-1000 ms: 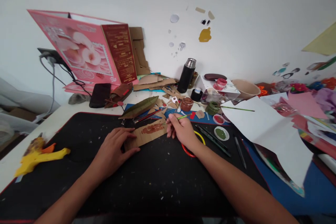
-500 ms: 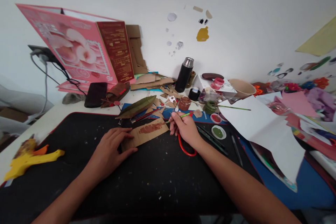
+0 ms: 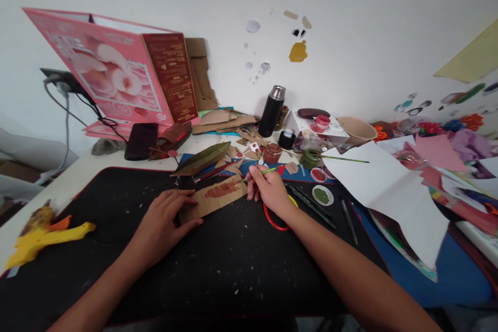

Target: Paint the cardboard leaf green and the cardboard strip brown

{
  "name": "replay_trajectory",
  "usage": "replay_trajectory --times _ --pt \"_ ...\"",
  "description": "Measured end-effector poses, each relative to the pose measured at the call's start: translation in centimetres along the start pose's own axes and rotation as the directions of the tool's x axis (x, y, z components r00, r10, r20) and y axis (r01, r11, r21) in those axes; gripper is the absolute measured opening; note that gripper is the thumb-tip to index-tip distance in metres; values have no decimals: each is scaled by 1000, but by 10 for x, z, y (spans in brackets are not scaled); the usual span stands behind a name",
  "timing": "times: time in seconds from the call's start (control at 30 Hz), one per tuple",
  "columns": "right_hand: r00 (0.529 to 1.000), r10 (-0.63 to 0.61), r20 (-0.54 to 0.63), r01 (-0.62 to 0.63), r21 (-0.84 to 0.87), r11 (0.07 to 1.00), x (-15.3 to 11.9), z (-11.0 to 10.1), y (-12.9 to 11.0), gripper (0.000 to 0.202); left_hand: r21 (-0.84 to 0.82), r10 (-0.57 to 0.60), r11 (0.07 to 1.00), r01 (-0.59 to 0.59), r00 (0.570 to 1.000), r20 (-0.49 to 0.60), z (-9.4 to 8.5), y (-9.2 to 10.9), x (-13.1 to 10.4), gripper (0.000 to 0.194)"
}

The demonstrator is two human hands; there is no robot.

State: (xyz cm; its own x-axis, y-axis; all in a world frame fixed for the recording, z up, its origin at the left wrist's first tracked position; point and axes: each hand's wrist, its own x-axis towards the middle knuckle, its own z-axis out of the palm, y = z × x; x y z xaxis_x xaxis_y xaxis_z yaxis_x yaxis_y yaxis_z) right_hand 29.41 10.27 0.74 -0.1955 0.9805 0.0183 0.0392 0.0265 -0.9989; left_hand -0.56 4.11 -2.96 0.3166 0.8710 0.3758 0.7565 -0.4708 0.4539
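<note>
A cardboard strip (image 3: 212, 205) with a patch of reddish-brown paint (image 3: 221, 190) lies on the black mat (image 3: 218, 275). My left hand (image 3: 165, 218) holds the strip's left end between thumb and fingers. In my right hand (image 3: 268, 189) is a thin green-handled paintbrush (image 3: 269, 170), pinched near the strip's right end, its tip at the right edge of the paint. Red scissor handles (image 3: 275, 222) are partly hidden under my right hand. Behind it stands a jar of brown paint (image 3: 272, 152).
A green paint jar (image 3: 310, 158), its lid (image 3: 322, 195), pens (image 3: 311, 205) and white paper (image 3: 389, 192) lie to the right. A black flask (image 3: 272, 112) and cardboard scraps are behind. Left are a phone (image 3: 141, 141) and a yellow object (image 3: 46, 236).
My right hand has shifted slightly left with the brush, and more of the scissor handles now shows, including a yellow part. My left hand stays on the strip.
</note>
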Motion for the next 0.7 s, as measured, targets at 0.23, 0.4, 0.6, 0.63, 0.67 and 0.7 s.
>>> replay_trajectory --times 0.23,0.4,0.6,0.63,0.67,0.7 --pt "998 61 33 -61 0 998 -17 -14 -6 52 -1 7 1000 -7 1000 -3 1 -1 -1 40" --pt "996 60 61 -61 21 998 -18 -1 -4 50 7 17 1000 -17 1000 -11 1 -1 0 41" --pt "993 21 114 -19 -20 1000 -15 8 -6 49 8 15 1000 -15 1000 -10 0 0 1 43" --pt "994 28 103 -25 -27 999 -14 4 -6 49 9 15 1000 -14 1000 -10 0 0 1 44" --pt "995 38 87 -35 -31 999 -14 -1 -7 50 10 14 1000 -14 1000 -10 -1 -1 1 44" --pt "997 46 64 -44 -28 999 -14 -8 -7 50 11 14 1000 -14 1000 -8 -1 -1 1 45"
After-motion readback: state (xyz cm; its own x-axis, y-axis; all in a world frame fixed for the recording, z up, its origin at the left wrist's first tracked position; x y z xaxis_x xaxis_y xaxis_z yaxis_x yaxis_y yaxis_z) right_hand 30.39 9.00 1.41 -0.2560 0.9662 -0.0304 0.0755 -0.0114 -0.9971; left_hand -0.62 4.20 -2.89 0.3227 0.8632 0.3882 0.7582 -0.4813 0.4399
